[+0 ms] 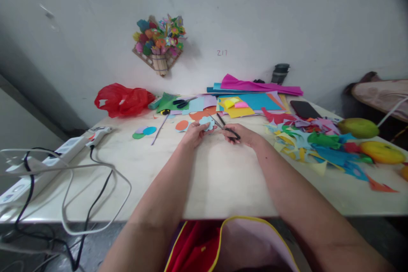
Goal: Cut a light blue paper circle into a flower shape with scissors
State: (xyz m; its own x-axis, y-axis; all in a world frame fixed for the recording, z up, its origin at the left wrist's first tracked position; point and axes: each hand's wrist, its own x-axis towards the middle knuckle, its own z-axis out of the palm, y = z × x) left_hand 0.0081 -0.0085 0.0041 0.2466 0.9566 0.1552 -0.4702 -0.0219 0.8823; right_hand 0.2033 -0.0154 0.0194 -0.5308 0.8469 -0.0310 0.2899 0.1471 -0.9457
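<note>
Pinched in my left hand (194, 134) is a light blue paper flower (207, 123) with a scalloped edge. My right hand (239, 134) is closed around the dark handles of a pair of scissors (227, 129). The scissor blades point left and reach the flower's right edge; whether they are cutting into it I cannot tell. Just behind my left hand lie an orange paper circle (182, 126) and an orange paper piece (201, 114). Farther left, green, purple and blue paper circles (149, 130) overlap on the table.
Paper scraps (296, 140) heap at the right, beside green and yellow fruit (382, 152) and a phone (305, 109). Colored sheets (261, 101), a second pair of scissors (182, 102) and a red plastic bag (123, 98) line the back. Power strips and cables (66, 148) occupy the left.
</note>
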